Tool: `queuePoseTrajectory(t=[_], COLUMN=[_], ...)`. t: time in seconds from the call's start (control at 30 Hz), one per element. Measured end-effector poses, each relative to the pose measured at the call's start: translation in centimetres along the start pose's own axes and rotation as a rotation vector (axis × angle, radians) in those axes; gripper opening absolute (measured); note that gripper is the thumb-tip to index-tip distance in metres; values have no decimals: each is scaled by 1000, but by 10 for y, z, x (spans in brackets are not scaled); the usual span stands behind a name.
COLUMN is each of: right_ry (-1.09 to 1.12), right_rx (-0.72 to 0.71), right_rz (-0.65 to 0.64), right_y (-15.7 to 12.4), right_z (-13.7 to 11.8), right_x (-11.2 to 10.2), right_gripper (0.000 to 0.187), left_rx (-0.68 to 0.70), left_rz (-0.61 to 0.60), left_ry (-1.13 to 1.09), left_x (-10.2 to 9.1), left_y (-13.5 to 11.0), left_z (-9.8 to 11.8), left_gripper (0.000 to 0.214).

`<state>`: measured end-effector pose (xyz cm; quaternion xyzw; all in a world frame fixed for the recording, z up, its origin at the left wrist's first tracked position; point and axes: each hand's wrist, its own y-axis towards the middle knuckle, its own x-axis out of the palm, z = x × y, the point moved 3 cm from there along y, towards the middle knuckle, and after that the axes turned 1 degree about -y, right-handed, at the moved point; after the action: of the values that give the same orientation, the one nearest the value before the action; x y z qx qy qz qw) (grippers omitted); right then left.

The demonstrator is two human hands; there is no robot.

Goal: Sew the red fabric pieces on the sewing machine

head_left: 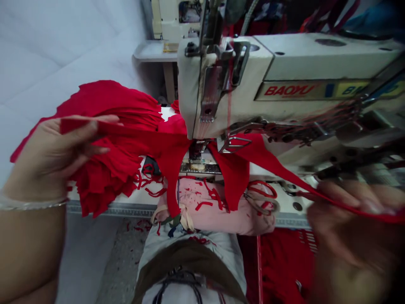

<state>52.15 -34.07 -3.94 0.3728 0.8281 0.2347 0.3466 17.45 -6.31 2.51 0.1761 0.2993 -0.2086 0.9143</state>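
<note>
Left hand [53, 154] pinches red cloth [107, 126], right hand [344, 215] grips a red strip [278, 169]. They're wide apart, either side of the sewing machine [228, 84].

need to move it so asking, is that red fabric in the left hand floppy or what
Probably very floppy: the red fabric hangs in loose folds from the left hand instead of keeping a shape. It looks light, since one hand seems to hold up the whole bunch. Its layered, ragged edges may fan apart or slide when lifted.
</note>
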Motion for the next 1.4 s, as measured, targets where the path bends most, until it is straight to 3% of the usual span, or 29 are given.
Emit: queuePoseTrajectory(t=[0.07, 0.1, 0.2, 0.27, 0.37, 0.53, 0.67, 0.77, 0.93, 1.2, 1.4], right_ry=[190, 182, -217, -453, -546, -314, -300, -315, -236, -470, -467], right_rx=[-6, -56, -393, -525, -570, -430, -463, -486, -408, -577, -530], right_rz=[-164, -243, -356, -342, -314, -263, -273, -290, -307, -379, -378], right_y=[2, 3, 1, -3, -9, -7, -6, -7, -5, -7, -5], right_z=[-15, -23, -38, -35, -27, -27, -32, -31, -28, -32, -30], right_x=[47, 71, 127, 143, 143, 139, 146, 147, 143, 146, 145], right_gripper=[32, 23, 23, 26, 28, 31, 31, 30, 28, 30, 31], left_rx=[9, 87, 379, 553, 746, 643, 586, 590, 640, 584, 583], left_rz=[111, 114, -6, -71, -71, -177, -233, -201, -163, -166, -184], left_ry=[-186, -205, -41, 104, 418, 748, 710, 655, 621, 763, 819], left_x=[28, 48, 115, 149, 172, 170, 172, 173, 172, 173, 175], left_y=[0, 0, -6, -12, -21, -31, -41, -45, -45, -47, -43], left_z=[10, 17, 31, 31, 25, 28, 33, 31, 28, 34, 30], left_gripper=[46, 49, 44, 35, 28, 33, 38, 39, 39, 40, 42])
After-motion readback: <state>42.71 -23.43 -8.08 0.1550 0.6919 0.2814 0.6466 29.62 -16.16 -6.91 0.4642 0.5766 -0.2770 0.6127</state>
